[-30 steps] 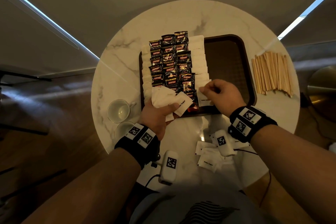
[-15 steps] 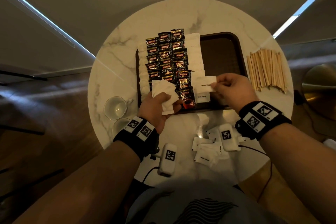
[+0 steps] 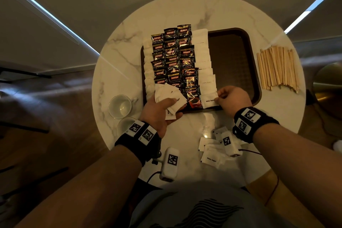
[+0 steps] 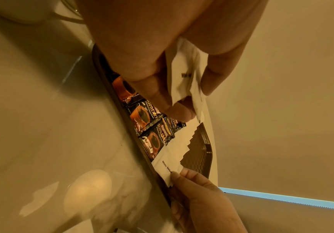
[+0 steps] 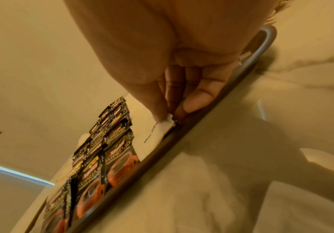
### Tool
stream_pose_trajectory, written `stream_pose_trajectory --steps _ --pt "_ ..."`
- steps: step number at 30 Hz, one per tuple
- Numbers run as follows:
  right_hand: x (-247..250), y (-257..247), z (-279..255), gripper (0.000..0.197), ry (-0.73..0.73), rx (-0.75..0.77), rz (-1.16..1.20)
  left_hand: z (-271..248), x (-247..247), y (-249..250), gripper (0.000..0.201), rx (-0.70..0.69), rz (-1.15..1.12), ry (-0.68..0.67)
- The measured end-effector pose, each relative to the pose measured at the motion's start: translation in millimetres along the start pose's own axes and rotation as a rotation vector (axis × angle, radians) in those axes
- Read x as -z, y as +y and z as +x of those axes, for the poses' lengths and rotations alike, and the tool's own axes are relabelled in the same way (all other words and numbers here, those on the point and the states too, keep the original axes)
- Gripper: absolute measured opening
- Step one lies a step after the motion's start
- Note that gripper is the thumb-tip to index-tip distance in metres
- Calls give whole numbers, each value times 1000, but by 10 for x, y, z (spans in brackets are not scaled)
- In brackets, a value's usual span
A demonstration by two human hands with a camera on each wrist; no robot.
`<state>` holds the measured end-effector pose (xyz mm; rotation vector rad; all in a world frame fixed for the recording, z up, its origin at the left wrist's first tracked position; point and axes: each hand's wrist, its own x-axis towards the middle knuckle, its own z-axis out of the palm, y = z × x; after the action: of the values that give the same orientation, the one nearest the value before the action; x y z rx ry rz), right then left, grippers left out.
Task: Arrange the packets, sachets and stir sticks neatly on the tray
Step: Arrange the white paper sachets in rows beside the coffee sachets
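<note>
A dark brown tray (image 3: 254,72) lies on the round marble table (image 3: 118,65). Rows of black coffee packets (image 3: 174,57) fill its left half, flanked by columns of white sugar sachets (image 3: 203,57). My right hand (image 3: 231,98) pinches the right edge of one white sugar sachet (image 3: 210,101) lying at the near end of the right column; the pinch shows in the right wrist view (image 5: 168,121). My left hand (image 3: 159,111) grips a bundle of white sachets (image 3: 170,98) over the tray's near left corner, the bundle (image 4: 184,75) seen between its fingers. Wooden stir sticks (image 3: 277,68) lie on the table right of the tray.
Two white cups (image 3: 120,106) stand at the table's left edge. Several loose sugar sachets (image 3: 211,152) lie on the near table under my right wrist. The tray's right half (image 3: 231,61) is bare.
My right hand carried a sachet from mid-air down to the near end of the right sachet column. The left hand with its bundle stayed near the tray's near left corner.
</note>
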<state>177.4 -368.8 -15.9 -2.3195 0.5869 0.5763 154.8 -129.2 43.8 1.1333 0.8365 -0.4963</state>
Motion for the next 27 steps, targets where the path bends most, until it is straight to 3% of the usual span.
stream_pose_trajectory --steps 5,12,22,27 --pt "-23 3 1 15 36 -12 -42 29 23 -14 52 7 -29 15" --pt "-40 34 -15 37 74 -16 -58 47 65 -32 54 7 -35 15" --pt "24 7 -40 37 37 -1 -49 105 -24 -65 40 -28 -5 -29" --pt "180 -107 -194 19 51 85 189 183 -76 -51 46 -44 98 -35"
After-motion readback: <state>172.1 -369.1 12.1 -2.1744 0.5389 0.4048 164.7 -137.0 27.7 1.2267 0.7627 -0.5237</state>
